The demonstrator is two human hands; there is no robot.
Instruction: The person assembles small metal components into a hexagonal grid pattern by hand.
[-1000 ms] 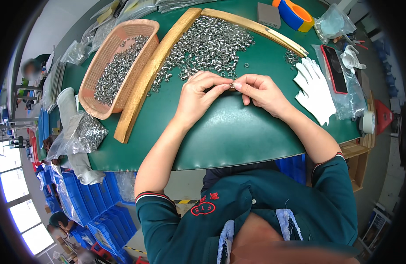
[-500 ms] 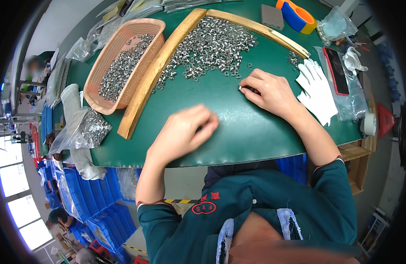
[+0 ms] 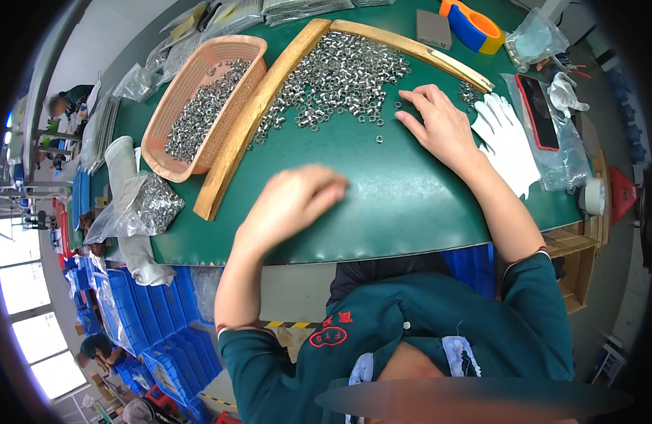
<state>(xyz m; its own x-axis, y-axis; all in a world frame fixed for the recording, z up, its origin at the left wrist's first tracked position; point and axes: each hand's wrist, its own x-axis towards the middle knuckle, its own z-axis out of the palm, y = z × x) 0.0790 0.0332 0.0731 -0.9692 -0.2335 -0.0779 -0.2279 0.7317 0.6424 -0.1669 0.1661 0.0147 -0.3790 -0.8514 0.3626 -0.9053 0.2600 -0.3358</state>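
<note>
A: The work surface is a dark green mat [image 3: 410,205] on a table. A heap of small silver metal rings [image 3: 340,74] lies on it, inside a bent frame of light wooden strips [image 3: 244,134].

B: And the hands?

A: The right hand [image 3: 442,127] lies flat at the right edge of the heap, fingers spread, holding nothing. The left hand [image 3: 294,201] is over the bare mat near the front edge, well apart from the rings. It is blurred, so one cannot tell if its fingers are together or apart.

B: What is around?

A: An orange woven plastic basket [image 3: 177,152] with more rings stands left of the frame. White cloth gloves [image 3: 509,141] lie just beside the right hand. Blue plastic crates [image 3: 170,332] stand on the floor below, and bright windows [image 3: 25,311] are at the far left.
</note>
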